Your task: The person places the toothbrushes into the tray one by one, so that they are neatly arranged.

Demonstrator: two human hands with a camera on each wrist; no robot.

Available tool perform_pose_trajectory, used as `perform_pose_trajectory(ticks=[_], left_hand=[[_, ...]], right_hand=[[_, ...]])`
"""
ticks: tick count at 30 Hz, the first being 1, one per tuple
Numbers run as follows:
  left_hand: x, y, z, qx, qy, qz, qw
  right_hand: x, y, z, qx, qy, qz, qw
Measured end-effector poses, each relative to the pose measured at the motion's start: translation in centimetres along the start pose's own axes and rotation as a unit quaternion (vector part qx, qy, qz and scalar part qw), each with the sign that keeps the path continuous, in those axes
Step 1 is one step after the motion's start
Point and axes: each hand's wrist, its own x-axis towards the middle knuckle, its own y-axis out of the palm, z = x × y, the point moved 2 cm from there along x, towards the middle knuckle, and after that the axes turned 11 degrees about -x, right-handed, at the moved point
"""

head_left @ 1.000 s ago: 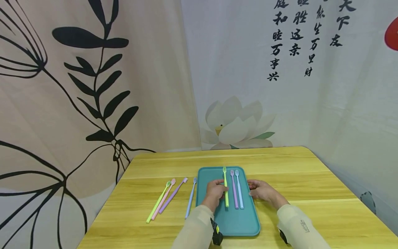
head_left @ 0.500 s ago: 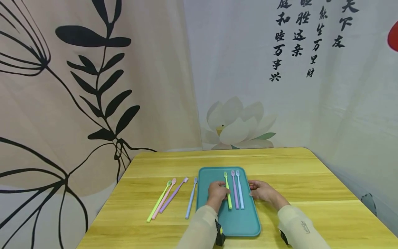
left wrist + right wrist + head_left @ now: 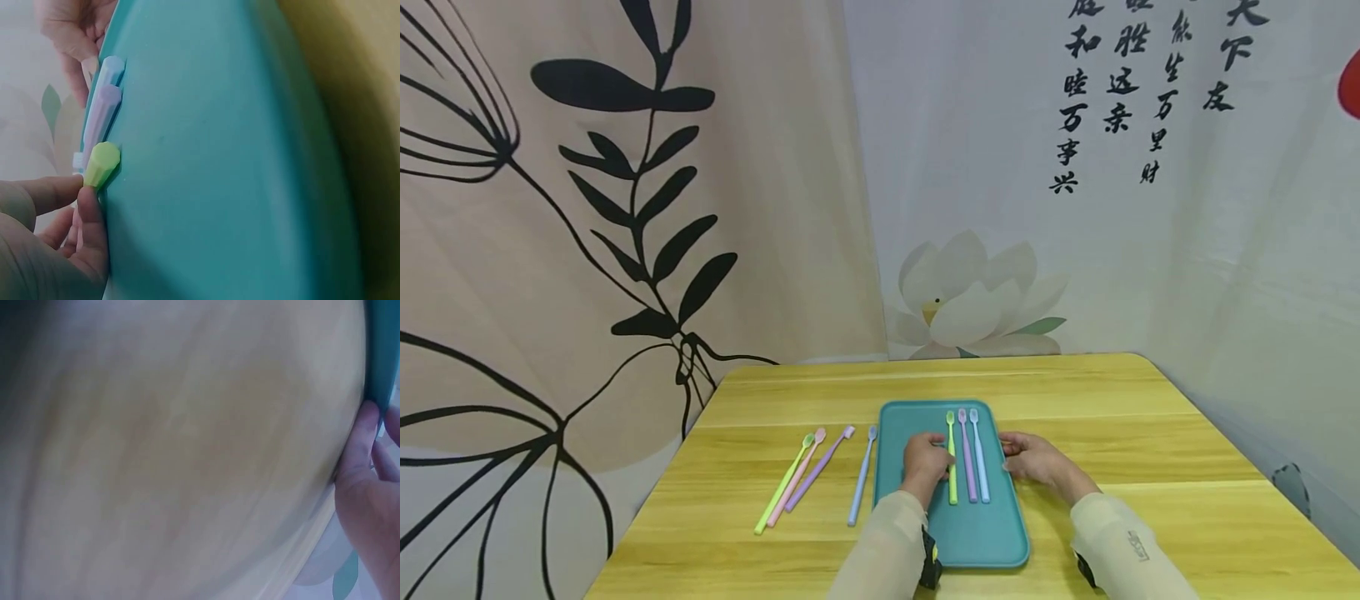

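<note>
A teal tray [image 3: 973,537] bears a light blue toothbrush [image 3: 980,467], a purple toothbrush [image 3: 967,467] and a yellow-green toothbrush [image 3: 952,487], side by side with their heads toward the far end. My left hand [image 3: 925,460] reaches over the tray and pinches the yellow-green toothbrush; in the left wrist view thumb and index finger meet at its handle [image 3: 103,161], close against the tray floor. At the tray's right edge my right hand [image 3: 1037,462] grips the rim, its thumb [image 3: 362,434] against the outer wall in the right wrist view.
Left of the tray on the wooden table [image 3: 1090,400] lie a blue toothbrush [image 3: 861,483], a purple toothbrush [image 3: 818,472], a pink toothbrush [image 3: 793,483] and another yellow-green toothbrush [image 3: 781,492]. A printed curtain [image 3: 775,208] hangs behind the table.
My left hand has brought the yellow-green toothbrush down and rightward, and it now lies straight alongside the purple one. The right hand stays at the tray's edge.
</note>
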Motion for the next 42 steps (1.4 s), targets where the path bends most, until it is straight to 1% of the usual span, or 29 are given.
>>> perform_pose_trajectory(ticks=[11, 19, 26, 33, 42], left_hand=[[0.3, 0.2, -0.4, 0.005, -0.005, -0.002, 1.0000], [0.6, 0.1, -0.6, 0.000, -0.001, 0.007, 1.0000], [0.9, 0.4, -0.5, 0.016, 0.007, 0.006, 0.9998], [1.0, 0.9, -0.4, 0.027, 0.004, 0.009, 0.9996], [1.1, 0.5, -0.7, 0.033, -0.001, 0.003, 0.9995]], right_hand=[[0.1, -0.1, 0.0, 0.004, 0.001, -0.001, 1.0000], [0.1, -0.1, 0.3, 0.003, 0.002, -0.002, 1.0000], [0.0, -0.2, 0.3, -0.003, 0.002, -0.002, 1.0000], [-0.1, -0.2, -0.3, -0.003, -0.002, -0.005, 1.0000], [0.2, 0.0, -0.3, -0.002, 0.004, -0.001, 1.0000]])
